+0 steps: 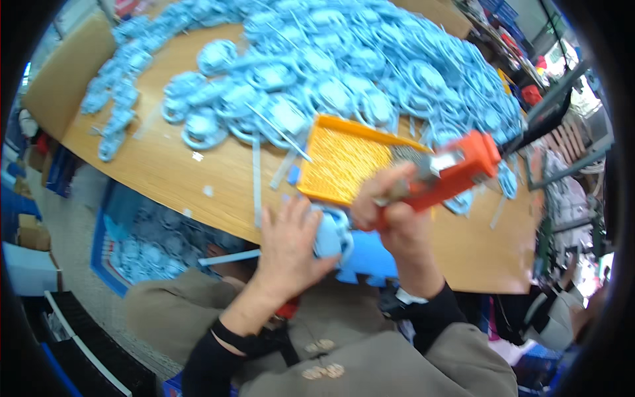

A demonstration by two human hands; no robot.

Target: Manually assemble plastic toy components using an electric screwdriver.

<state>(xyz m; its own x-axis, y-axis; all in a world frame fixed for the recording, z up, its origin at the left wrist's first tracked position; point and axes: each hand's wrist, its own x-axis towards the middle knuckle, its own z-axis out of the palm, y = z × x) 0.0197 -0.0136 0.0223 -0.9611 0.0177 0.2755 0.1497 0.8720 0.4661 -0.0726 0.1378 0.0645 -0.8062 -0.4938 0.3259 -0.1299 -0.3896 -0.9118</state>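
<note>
At the table's near edge, my left hand [288, 248] presses on a light blue plastic part [329, 235], its fingers closed along the left side. My right hand [400, 218] grips an orange-red handheld tool [456, 169] with a silver metal section; motion blurs it, so its exact kind does not show. The tool is above and to the right of the plastic part, apart from it. Just beyond both hands sits a yellow tray [347, 159] holding many small golden pieces, likely screws, and a patch of grey ones. A blue pad [370, 255] lies under the plastic part's right side.
A large heap of light blue plastic parts [331, 66] covers the wooden table's [198, 178] far side. Thin pale strips [256, 175] lie left of the tray. A blue crate [109, 278] of similar parts stands below the table at left. Another person's arm [555, 317] shows at right.
</note>
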